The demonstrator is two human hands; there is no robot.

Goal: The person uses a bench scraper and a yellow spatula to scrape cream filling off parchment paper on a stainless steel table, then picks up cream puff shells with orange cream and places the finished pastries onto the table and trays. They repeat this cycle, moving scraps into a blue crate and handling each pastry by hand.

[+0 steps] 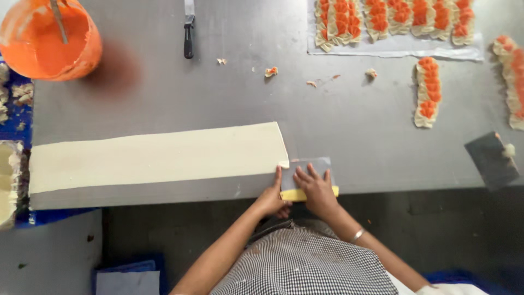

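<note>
A long pale sheet of dough [158,155] lies flat along the near side of the steel table [349,125]. At its right end both my hands rest on a metal scraper [305,169] with a yellow handle [295,195]. My right hand [316,188] presses its fingers on the blade and grips the handle. My left hand [273,196] sits beside it, fingers touching the blade's left edge and the dough's corner.
An orange bucket of filling [52,38] with a utensil stands at the far left. A black-handled knife [189,33] lies at the back. Filled orange pastry strips [393,19] sit on a sheet at the far right, one strip [427,93] apart. Another scraper [491,159] lies right.
</note>
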